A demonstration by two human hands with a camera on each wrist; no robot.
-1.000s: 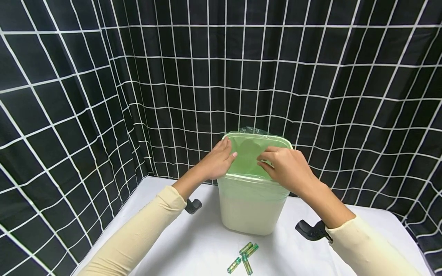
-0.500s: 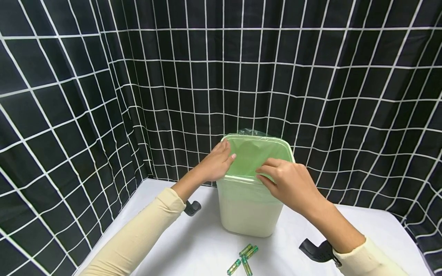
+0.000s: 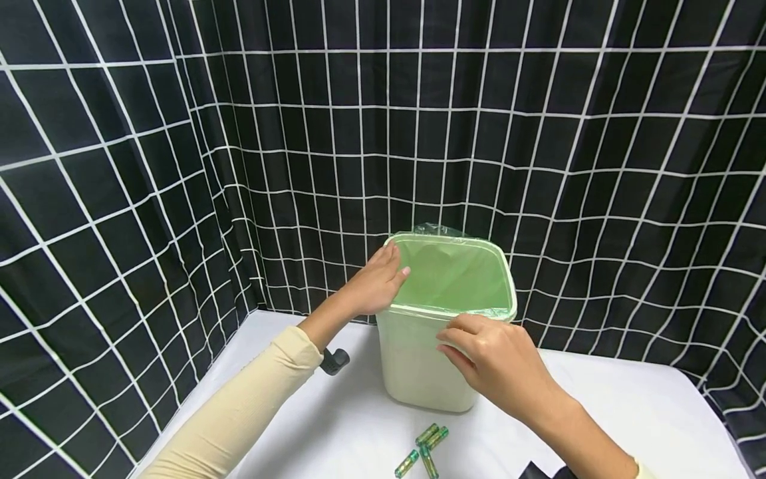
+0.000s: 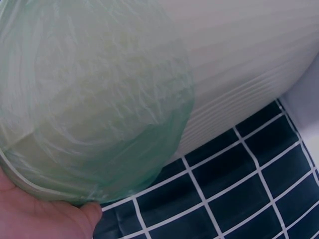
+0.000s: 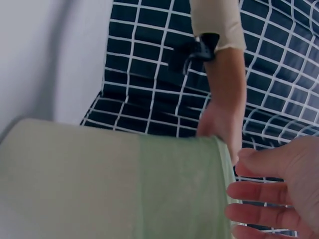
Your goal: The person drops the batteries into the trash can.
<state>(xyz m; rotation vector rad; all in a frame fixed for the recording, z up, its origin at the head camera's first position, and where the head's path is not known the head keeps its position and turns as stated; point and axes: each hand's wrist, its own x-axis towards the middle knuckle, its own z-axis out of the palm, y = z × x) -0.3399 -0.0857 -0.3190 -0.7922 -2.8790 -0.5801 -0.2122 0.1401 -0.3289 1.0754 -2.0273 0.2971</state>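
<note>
A pale trash bin [image 3: 419, 372] stands on the white table, lined with a thin green plastic bag [image 3: 445, 273] folded over its rim. My left hand [image 3: 376, 283] holds the bin's left rim, its thumb reaching over the opening. The left wrist view shows part of that hand at the lower left, by the bag's folded edge [image 4: 104, 99]. My right hand [image 3: 493, 359] hovers before the bin's front side, below the rim. Its fingers [image 5: 259, 216] are loosely bent, with a gap to the thumb and nothing visible between them.
Several green-and-gold batteries [image 3: 426, 439] lie on the white table [image 3: 323, 426] in front of the bin. A black curtain with white grid lines [image 3: 335, 133] hangs behind and to the left. Some bag plastic [image 3: 437, 229] sticks up behind the rear rim.
My right hand has moved from above the bin's opening down and toward me, to the front of the bin. The front right rim is now uncovered. My left hand has stayed put.
</note>
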